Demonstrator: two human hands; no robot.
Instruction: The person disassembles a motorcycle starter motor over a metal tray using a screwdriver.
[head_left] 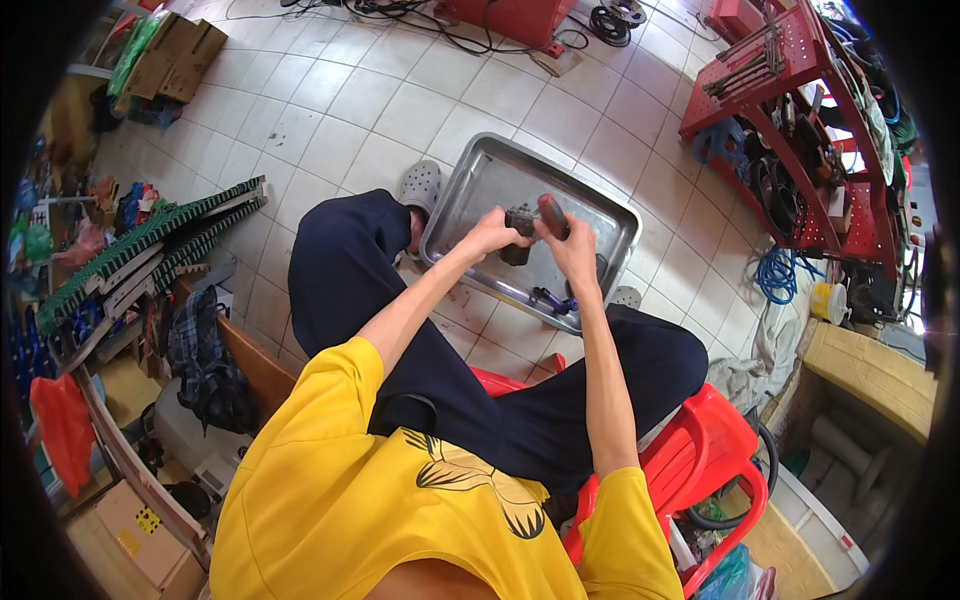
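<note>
Over a shallow metal tray (600,196), my left hand (488,236) is closed on a dark, blocky metal part (517,250). My right hand (572,252) wraps around a tool with a rounded reddish-brown handle (552,214), right beside that part. The tool's working end is too small and hidden to make out. Inside the tray, near its closest edge, lies a small dark blue-purple object (548,300). Another dark round item (601,268) is partly hidden behind my right wrist.
A red perforated tool rack (730,85) stands at the right, with a coiled blue hose (780,272) below it. Cardboard boxes (185,60) are at the far left. Green-edged strips (150,240) lie left of my knee. Black cables (400,12) cross the far floor.
</note>
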